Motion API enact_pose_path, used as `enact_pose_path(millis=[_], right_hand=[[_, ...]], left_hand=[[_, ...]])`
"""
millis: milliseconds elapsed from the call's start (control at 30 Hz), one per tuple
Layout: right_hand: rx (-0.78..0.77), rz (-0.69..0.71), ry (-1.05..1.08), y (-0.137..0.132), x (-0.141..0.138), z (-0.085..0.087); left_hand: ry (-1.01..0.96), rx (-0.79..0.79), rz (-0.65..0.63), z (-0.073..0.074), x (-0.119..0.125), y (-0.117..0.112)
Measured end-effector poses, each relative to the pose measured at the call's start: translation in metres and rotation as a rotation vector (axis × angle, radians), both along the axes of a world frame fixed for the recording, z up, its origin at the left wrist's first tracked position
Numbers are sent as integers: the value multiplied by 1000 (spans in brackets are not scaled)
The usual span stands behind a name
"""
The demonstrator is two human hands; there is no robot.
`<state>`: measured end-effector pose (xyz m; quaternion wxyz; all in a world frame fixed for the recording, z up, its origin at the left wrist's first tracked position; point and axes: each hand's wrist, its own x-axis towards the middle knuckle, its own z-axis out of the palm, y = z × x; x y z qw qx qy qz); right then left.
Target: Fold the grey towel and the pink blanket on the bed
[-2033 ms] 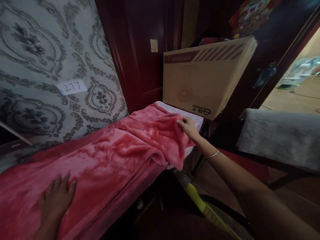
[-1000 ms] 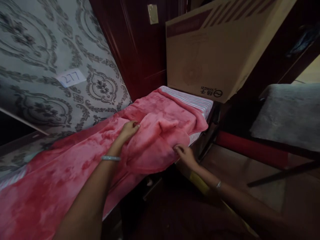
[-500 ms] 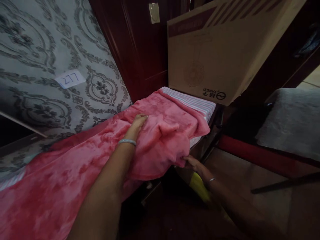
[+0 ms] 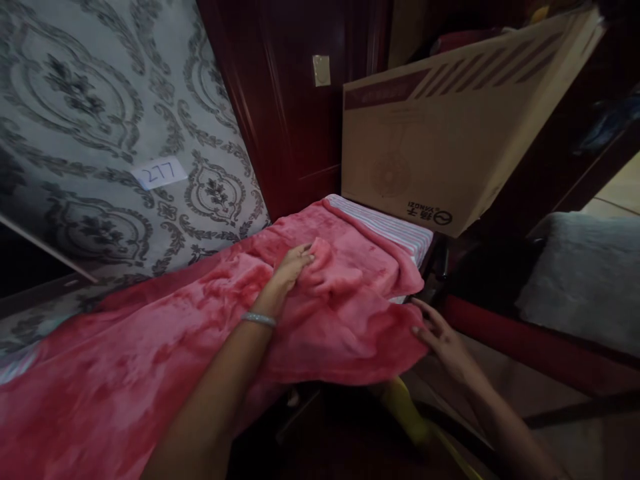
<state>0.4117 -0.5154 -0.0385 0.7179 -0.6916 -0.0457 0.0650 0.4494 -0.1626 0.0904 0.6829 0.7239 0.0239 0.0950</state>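
A pink plush blanket [image 4: 165, 347] lies rumpled along a narrow bed, its far end folded back over a striped sheet [image 4: 380, 223]. Near the middle of the far part, my left hand [image 4: 295, 263] has its fingers closed on a raised fold of the blanket. My right hand [image 4: 443, 337] grips the blanket's near corner between thumb and fingers, holding it out past the bed's right edge. There the cloth hangs in a loose flap with a curved lower hem.
A large cardboard box [image 4: 410, 147] stands behind the bed's far end, before a dark red wooden panel [image 4: 295, 100]. Patterned wallpaper [image 4: 90, 113] with a paper marked 277 [image 4: 159, 173] is at left. A grey furry cover [image 4: 585, 287] lies on a seat at right.
My right hand has moved right and drawn the blanket's corner outward, spreading the flap. My left hand has lifted a fold of the cloth. The view has tilted slightly up.
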Motion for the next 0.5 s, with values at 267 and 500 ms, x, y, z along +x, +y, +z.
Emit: enact_pose_path(millis=[267,500], right_hand=[[238,495,-110,71,6,107],[174,374,-416,116,20,109]], left_hand=[[-70,24,4,7,-33,-34],[-123,37,42,-2,-50,-39]])
